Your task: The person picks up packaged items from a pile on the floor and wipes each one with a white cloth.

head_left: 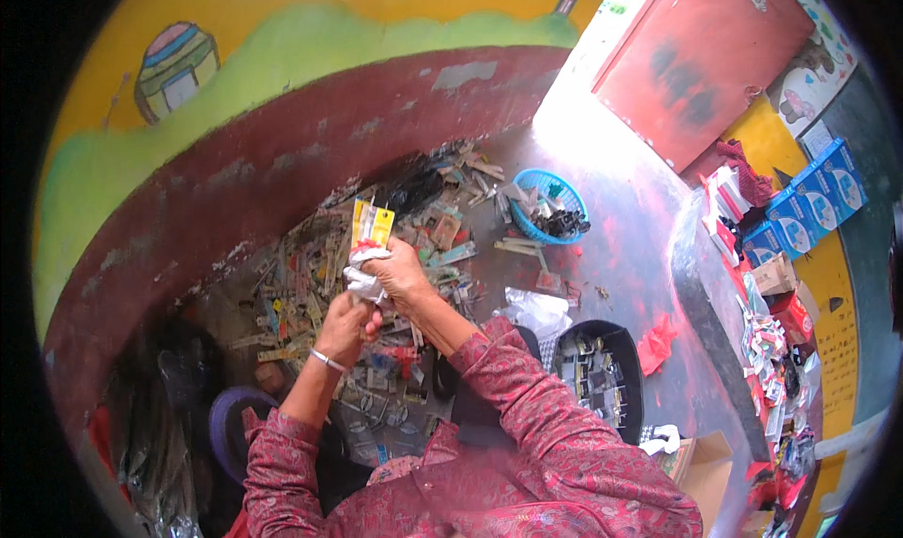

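In front of me my right hand [403,275] is closed round a bundle of yellow cards [372,224], which stick up above the fingers. Crumpled white plastic [365,279], with a bit of red at its top, is bunched round the lower part of the cards. Just below, my left hand [346,327], a pale bangle at its wrist, is closed at the lower end of that plastic. Its fingertips are pressed together, partly hidden. Under both hands lies a wide heap of small packaged pieces and cards [310,298] on the floor.
A blue basket [519,188] with dark and pale pieces stands beyond the heap. To my right are a black tub [638,387] of small metallic pieces, a red plastic scrap [657,344] and a cardboard box [712,467]. Blue boxes [816,199] and packets line a ledge [701,293] farther right.
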Demonstrator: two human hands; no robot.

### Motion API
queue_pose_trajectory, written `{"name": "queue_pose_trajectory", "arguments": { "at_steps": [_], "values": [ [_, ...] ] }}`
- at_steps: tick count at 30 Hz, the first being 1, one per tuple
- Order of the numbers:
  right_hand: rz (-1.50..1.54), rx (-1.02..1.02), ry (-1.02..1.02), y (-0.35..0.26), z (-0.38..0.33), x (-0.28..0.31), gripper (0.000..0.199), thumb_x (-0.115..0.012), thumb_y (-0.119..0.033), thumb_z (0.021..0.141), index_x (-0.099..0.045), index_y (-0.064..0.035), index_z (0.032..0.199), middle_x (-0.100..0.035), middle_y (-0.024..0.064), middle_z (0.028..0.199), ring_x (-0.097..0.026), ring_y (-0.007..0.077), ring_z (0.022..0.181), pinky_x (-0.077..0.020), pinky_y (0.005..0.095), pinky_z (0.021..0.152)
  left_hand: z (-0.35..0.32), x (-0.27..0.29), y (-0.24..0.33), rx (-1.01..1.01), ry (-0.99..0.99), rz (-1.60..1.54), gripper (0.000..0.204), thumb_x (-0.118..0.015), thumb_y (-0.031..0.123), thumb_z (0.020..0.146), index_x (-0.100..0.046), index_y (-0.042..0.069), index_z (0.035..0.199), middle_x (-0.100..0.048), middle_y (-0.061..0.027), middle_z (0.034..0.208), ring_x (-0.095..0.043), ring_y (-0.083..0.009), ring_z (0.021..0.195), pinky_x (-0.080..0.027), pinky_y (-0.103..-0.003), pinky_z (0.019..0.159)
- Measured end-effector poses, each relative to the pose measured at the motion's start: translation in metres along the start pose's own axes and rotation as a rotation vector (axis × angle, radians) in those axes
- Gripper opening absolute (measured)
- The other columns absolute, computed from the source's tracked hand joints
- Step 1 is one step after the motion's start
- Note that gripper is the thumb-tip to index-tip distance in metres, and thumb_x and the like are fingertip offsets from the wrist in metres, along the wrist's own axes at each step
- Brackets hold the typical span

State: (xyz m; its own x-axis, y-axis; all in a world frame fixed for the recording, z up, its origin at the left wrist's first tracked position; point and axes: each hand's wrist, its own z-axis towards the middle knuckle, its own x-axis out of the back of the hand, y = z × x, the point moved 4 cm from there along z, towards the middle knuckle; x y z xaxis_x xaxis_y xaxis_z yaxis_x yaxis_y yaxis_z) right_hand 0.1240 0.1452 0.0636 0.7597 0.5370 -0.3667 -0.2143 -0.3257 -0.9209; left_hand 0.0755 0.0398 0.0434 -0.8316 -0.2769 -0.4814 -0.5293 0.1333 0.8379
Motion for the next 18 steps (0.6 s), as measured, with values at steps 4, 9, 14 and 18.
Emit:
{"name": "queue_pose_trajectory", "arguments": {
  "at_steps": [4, 9, 14, 18],
  "values": [
    [-0.131, -0.116, 0.085, 0.004, -0.014, -0.007, 0.016, -0.060, 0.004, 0.064, -0.060, 0.0017, 0.080, -0.061, 0.0090, 0.074, -0.060, 0.0173, 0.062, -0.0486, 0.0308, 0.055, -0.011, -0.001, -0.006, 0.026, -0.007, 0.063, 0.012, -0.043, 0.013, 0.085, -0.049, 0.003, 0.089, -0.053, -0.0028, 0.062, -0.048, -0.0083, 0.047, -0.038, -0.019, 0.042],
    [-0.248, 0.008, 0.449, -0.005, 0.038, 0.064, 0.014, -0.060, -0.013, 0.076, -0.060, 0.0009, 0.075, -0.058, 0.0077, 0.066, -0.056, 0.0167, 0.054, -0.0452, 0.0304, 0.048, -0.034, -0.014, -0.008, 0.126, -0.267, 0.048, 0.023, -0.048, 0.025, 0.087, -0.049, 0.002, 0.089, -0.054, -0.0041, 0.061, -0.048, -0.0080, 0.046, -0.038, -0.019, 0.042],
    [-0.057, 0.509, 0.583, -0.065, 0.040, 0.083, 0.010, -0.056, 0.000, 0.074, -0.056, -0.0008, 0.084, -0.058, 0.0077, 0.077, -0.057, 0.0163, 0.065, -0.0476, 0.0311, 0.055, -0.036, 0.007, -0.010, 0.166, -0.180, -0.198, 0.022, -0.048, 0.022, 0.087, -0.049, 0.001, 0.094, -0.053, -0.0034, 0.067, -0.047, -0.0072, 0.053, -0.039, -0.020, 0.043],
    [-0.567, 0.664, 0.110, -0.065, -0.015, 0.004, 0.018, -0.059, 0.001, 0.065, -0.057, -0.0037, 0.082, -0.059, 0.0098, 0.086, -0.059, 0.0202, 0.077, -0.0475, 0.0343, 0.067, -0.023, 0.013, -0.015, 0.151, -0.089, -0.229, 0.019, -0.048, 0.020, 0.086, -0.049, 0.002, 0.092, -0.053, -0.0020, 0.067, -0.046, -0.0071, 0.053, -0.038, -0.019, 0.044]
  ]
}}
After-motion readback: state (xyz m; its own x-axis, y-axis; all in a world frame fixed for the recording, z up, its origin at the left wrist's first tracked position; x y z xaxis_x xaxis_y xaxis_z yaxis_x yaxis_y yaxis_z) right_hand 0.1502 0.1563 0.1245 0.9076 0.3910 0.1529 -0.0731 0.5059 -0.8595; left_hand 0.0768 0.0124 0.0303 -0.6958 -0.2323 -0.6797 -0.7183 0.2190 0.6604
